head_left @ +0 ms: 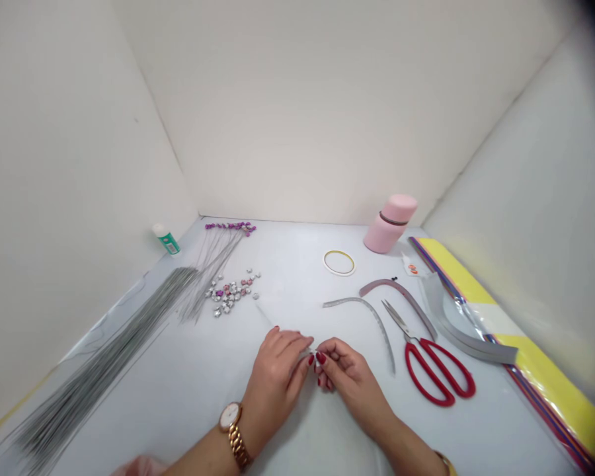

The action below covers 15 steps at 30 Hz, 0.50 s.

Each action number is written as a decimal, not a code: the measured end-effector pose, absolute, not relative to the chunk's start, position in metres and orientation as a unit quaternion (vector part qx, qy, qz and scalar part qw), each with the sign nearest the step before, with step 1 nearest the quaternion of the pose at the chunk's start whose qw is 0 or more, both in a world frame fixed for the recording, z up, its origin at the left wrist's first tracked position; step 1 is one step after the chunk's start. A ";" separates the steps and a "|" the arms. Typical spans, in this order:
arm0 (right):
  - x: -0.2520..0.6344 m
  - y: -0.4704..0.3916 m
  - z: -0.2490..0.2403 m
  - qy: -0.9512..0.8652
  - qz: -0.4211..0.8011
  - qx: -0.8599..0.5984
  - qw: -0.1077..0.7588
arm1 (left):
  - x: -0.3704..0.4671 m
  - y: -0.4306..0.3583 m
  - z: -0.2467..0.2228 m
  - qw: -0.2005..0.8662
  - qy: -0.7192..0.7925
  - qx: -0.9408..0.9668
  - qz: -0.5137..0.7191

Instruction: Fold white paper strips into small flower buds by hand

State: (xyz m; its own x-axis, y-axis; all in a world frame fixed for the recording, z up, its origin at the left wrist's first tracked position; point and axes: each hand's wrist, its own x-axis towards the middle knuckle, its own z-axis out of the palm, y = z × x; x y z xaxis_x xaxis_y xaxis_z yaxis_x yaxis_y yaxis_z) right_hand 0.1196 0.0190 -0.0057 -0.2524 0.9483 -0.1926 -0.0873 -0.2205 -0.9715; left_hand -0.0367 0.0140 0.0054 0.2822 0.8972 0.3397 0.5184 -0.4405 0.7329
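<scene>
My left hand (pixel 283 367) and my right hand (pixel 342 377) meet at the near middle of the table, fingertips pinched almost together. Between them is a small, pale, silvery piece, mostly covered by the fingers, whose kind I cannot make out. A thin pale strip or wire (pixel 264 316) shows just beyond my left hand; whether it joins the pinched piece is hidden. Up and to the left lie loose silver, pink and purple bead-like pieces (pixel 231 294). Nearest to my right hand is a curved narrow silver strip (pixel 379 320).
Red-handled scissors (pixel 434 363), a mauve strip (pixel 401 291) and a grey strip (pixel 456 334) lie right, beside yellow packaged sheets (pixel 530 357). Behind stand a pink bottle (pixel 389 225) and tape ring (pixel 339 272). Left: grey wires (pixel 114 360), purple-tipped stems (pixel 233 228), a glue stick (pixel 167 240).
</scene>
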 end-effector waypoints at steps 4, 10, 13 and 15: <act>0.120 0.019 -0.007 -0.472 0.625 -0.470 0.408 | -0.033 0.017 0.008 0.393 0.526 0.665 0.355; 0.120 0.020 -0.007 -0.468 0.633 -0.472 0.397 | -0.027 0.024 0.003 0.644 0.493 0.455 0.368; 0.120 0.020 -0.007 -0.461 0.635 -0.476 0.396 | -0.027 0.025 0.002 0.665 0.493 0.441 0.347; 0.120 0.020 -0.008 -0.458 0.637 -0.479 0.393 | -0.028 0.024 0.001 0.648 0.504 0.455 0.346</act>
State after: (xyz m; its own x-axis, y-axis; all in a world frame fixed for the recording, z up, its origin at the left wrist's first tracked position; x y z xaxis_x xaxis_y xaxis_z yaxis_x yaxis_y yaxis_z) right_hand 0.1199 0.0195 -0.0078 -0.2316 0.9400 -0.2507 -0.0612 -0.2712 -0.9606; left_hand -0.0279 0.0241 0.0009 0.2529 0.9068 -0.3371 0.0102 0.3459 0.9382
